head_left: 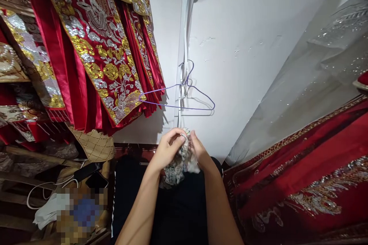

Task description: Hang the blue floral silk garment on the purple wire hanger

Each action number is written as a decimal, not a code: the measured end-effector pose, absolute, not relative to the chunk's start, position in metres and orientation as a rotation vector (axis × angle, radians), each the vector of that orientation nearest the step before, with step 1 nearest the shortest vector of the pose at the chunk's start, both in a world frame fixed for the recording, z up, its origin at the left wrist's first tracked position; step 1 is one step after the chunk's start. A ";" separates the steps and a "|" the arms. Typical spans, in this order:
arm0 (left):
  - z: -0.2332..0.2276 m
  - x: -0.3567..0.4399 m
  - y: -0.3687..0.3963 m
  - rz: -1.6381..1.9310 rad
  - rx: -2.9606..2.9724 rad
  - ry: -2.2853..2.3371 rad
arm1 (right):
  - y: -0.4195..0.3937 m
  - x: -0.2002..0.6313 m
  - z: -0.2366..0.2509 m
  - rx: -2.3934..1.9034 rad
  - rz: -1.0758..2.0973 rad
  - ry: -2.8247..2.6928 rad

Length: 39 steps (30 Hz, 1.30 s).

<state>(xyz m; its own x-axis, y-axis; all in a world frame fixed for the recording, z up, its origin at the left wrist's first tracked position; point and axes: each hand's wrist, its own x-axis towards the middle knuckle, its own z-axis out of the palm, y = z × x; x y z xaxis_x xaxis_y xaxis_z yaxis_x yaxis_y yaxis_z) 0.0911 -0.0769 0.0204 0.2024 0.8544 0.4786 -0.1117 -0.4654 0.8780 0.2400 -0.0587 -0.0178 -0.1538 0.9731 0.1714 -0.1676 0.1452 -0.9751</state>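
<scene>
A bunched piece of pale crocheted-looking fabric [184, 157], mottled white and grey-green, hangs over my lap. My left hand [170, 144] pinches its upper edge between thumb and fingers. On the other side, my right hand [197, 146] is closed against the same fabric, its fingertips partly hidden behind it. Just above both hands, a thin purple wire hanger [188, 108] hangs bare by its hook from a white strap or rail [186, 19] at the wall. The hanger is apart from the fabric.
Red garments with gold and silver embroidery [112, 71] hang at the left. At the right are a red beaded garment [310, 183] and a sheer covering [273, 99]. A wooden stand at lower left bears a black phone [97, 180], a white cable [34, 195] and white tissue [51, 210].
</scene>
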 end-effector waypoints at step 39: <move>0.118 -0.012 0.016 0.650 2.757 1.401 | 0.069 0.338 0.036 -1.178 0.790 -1.746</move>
<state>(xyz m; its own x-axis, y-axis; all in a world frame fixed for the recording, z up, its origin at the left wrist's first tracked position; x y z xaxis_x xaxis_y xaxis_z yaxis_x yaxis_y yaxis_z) -0.0121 0.0157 0.1181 0.5225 0.7697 0.3668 0.7771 -0.6069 0.1666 0.3383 0.0686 0.0355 -0.1812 0.9349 0.3051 0.3881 0.3530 -0.8514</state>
